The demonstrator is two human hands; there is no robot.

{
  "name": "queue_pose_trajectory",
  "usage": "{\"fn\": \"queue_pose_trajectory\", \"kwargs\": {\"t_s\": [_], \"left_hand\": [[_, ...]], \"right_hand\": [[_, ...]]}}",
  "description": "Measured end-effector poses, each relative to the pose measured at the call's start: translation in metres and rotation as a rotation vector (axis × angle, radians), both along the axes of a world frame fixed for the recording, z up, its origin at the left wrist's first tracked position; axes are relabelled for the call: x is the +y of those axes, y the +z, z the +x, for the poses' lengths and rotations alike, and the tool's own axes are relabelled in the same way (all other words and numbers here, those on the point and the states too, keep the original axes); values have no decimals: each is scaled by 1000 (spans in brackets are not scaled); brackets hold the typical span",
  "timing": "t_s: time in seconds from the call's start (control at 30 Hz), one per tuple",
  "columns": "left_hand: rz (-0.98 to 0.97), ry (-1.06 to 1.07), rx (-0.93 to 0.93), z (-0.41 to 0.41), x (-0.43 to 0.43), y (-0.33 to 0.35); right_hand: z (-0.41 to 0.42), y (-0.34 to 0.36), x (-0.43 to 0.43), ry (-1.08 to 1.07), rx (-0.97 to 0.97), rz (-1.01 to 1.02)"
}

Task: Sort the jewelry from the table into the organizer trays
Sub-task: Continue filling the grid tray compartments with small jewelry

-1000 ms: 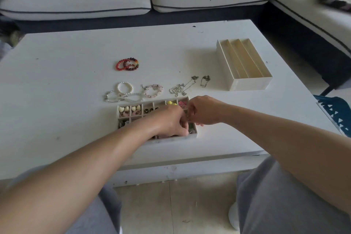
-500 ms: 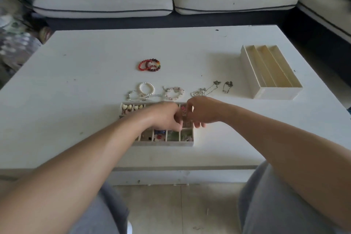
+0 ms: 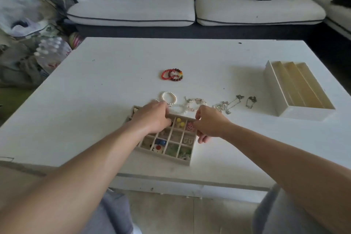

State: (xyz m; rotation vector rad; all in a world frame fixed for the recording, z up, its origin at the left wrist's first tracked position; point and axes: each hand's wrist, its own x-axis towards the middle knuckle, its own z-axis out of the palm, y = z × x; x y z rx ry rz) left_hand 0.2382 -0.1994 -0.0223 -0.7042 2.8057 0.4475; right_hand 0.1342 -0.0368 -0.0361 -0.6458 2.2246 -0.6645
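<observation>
A grey grid organizer tray (image 3: 163, 156) lies near the table's front edge, with small colourful pieces in several of its cells. My left hand (image 3: 152, 118) covers its far-left part, fingers curled at the far rim. My right hand (image 3: 209, 124) grips the tray's right edge near the far corner, thumb on top. Loose on the table behind the tray are a pearl bracelet (image 3: 169, 97), pale bead bracelets (image 3: 195, 103), silver chains (image 3: 226, 105) and a small chain (image 3: 251, 100). Two red bead bracelets (image 3: 171, 75) lie farther back.
A cream three-channel tray (image 3: 303, 113) stands at the table's right side. The white table (image 3: 114, 81) is ringed by a white sofa (image 3: 133, 9) behind and to the right. Bags and clutter (image 3: 28, 34) pile on the floor at left.
My hands have parted: the left has shifted to the tray's far-left part, the right to its right edge. The tray now sits angled. The view has swung left.
</observation>
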Motion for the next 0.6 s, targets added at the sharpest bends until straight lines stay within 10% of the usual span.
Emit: {"fn": "queue_pose_trajectory", "kwargs": {"t_s": [0.6], "left_hand": [[-221,87,-90,100,-90,-12]], "right_hand": [[97,-20,-160,-435,-418,-240]]}}
